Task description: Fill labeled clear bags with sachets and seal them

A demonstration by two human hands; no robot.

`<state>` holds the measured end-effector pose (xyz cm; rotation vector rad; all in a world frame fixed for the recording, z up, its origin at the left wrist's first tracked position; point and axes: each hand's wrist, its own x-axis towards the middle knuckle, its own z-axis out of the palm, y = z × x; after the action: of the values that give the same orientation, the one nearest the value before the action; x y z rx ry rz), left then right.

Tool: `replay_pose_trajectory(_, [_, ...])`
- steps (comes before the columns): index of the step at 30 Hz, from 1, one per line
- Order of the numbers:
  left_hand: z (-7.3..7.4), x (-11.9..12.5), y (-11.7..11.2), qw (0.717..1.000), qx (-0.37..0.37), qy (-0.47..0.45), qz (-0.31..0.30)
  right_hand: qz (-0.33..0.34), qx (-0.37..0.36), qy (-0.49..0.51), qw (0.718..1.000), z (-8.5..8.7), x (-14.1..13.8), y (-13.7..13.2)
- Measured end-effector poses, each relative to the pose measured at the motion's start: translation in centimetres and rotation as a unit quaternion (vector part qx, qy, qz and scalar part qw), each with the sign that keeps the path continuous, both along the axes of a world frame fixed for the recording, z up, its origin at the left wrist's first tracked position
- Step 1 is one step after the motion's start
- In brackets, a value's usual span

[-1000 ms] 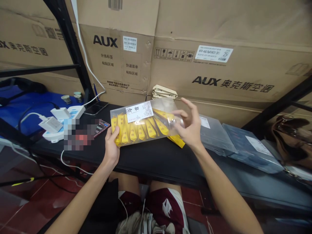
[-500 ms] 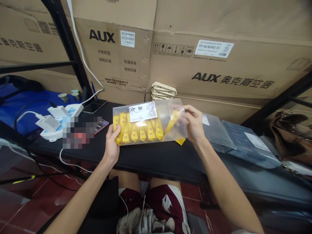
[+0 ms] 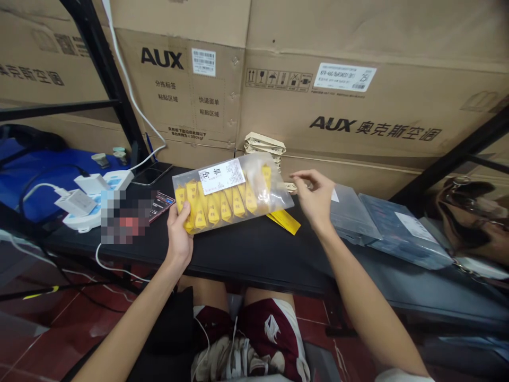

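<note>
My left hand (image 3: 181, 233) grips the left end of a clear plastic bag (image 3: 283, 197), thumb on its front. Inside stand several narrow yellow packets (image 3: 213, 212) in a row, printed with dark characters. A white label (image 3: 221, 176) is stuck across the bag's upper front. My right hand (image 3: 316, 196) is just off the bag's right end, fingers bent and apart, with nothing seen in them. Below the bag's right side, a flat yellow packet (image 3: 287, 222) lies on the black table. Behind the bag rises a stack of cream packets (image 3: 264, 143), partly hidden.
At the left are a white power strip (image 3: 81, 220) with chargers and a phone (image 3: 161, 204). Another phone (image 3: 153, 173) lies farther back. Clear plastic cases (image 3: 405, 233) sit at the right. Large cardboard boxes (image 3: 207, 32) wall off the back of the black table (image 3: 246, 260).
My right hand has let go of the bag's right end and drawn away. The yellow packet at that end now stands farther in, near the row. The bag has tilted and shifted left.
</note>
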<state>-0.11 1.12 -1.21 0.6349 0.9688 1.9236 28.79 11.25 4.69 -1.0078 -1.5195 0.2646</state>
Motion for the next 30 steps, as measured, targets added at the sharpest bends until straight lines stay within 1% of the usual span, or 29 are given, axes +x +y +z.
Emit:
replay_pose_trajectory(1, [0.0,0.0,0.0,1.0,0.004,-0.01,0.008,-0.002,-0.047,-0.07,0.996,-0.4,0.2,0.3])
replay_pose_trajectory(2, [0.1,0.0,0.1,1.0,0.008,-0.018,0.013,0.004,-0.093,-0.155,0.984,-0.9,0.3,0.5])
replay_pose_trajectory(4, [0.1,0.1,0.1,0.999,0.015,-0.031,0.019,0.027,-0.159,-0.309,0.937,-1.7,-0.1,0.5])
replay_pose_trajectory(5, [0.1,0.1,0.1,0.999,0.015,-0.036,0.018,0.034,-0.179,-0.365,0.913,-2.1,-0.5,0.4])
replay_pose_trajectory(7, [0.0,0.0,0.1,0.999,0.015,-0.042,0.013,0.034,-0.208,-0.429,0.878,-2.4,-1.4,0.1])
replay_pose_trajectory(9, [0.0,0.0,0.1,0.999,0.016,-0.046,0.008,0.021,-0.23,-0.451,0.862,-2.3,-2.0,-0.2])
replay_pose_trajectory(12, [0.1,0.0,0.0,0.998,0.017,-0.059,0.006,0.014,-0.249,-0.452,0.857,-1.7,-1.8,-0.2])
replay_pose_trajectory(15, [0.3,0.1,-0.1,0.997,0.01,-0.074,0.006,0.009,-0.254,-0.453,0.855,-1.0,-0.4,-0.2])
replay_pose_trajectory(19, [0.4,0.2,-0.1,0.997,0.005,-0.079,0.01,0.005,-0.297,-0.471,0.831,-0.5,1.9,-0.2])
replay_pose_trajectory(20, [0.3,0.1,-0.1,0.997,0.003,-0.078,0.01,0.004,-0.304,-0.466,0.831,-0.4,2.3,-0.1])
replay_pose_trajectory(21, [0.3,0.1,0.0,0.997,0.001,-0.077,0.01,0.002,-0.3,-0.454,0.839,-0.2,2.6,-0.1])
replay_pose_trajectory(22, [0.2,0.1,0.0,0.997,0.0,-0.075,0.009,-0.001,-0.279,-0.429,0.859,-0.1,2.8,0.0])
replay_pose_trajectory(23, [0.1,0.1,0.0,0.997,0.001,-0.072,0.006,-0.006,-0.244,-0.386,0.89,0.2,2.8,0.1])
replay_pose_trajectory(24, [-0.1,0.0,0.0,0.998,0.004,-0.068,0.004,-0.011,-0.197,-0.321,0.926,0.4,2.9,0.3])
replay_pose_trajectory(25, [-0.1,0.0,0.1,0.998,0.007,-0.064,0.003,-0.013,-0.138,-0.239,0.961,0.7,2.8,0.4])
replay_pose_trajectory(26, [-0.2,0.0,0.1,0.998,0.009,-0.061,0.003,-0.009,-0.071,-0.142,0.987,1.0,2.8,0.5])
replay_pose_trajectory(27, [-0.2,0.0,0.1,0.998,0.011,-0.057,0.002,0.005,-0.009,-0.047,0.999,1.4,2.8,0.5])
replay_pose_trajectory(28, [-0.2,0.0,0.1,0.998,0.012,-0.055,0.002,0.031,0.037,0.035,0.998,1.7,2.8,0.4])
replay_pose_trajectory(29, [-0.2,0.1,0.0,0.999,0.011,-0.053,0.003,0.069,0.064,0.096,0.991,2.1,2.7,0.3])
replay_pose_trajectory(30, [-0.1,0.1,0.0,0.999,0.009,-0.052,0.001,0.111,0.07,0.141,0.981,2.4,2.6,0.1])
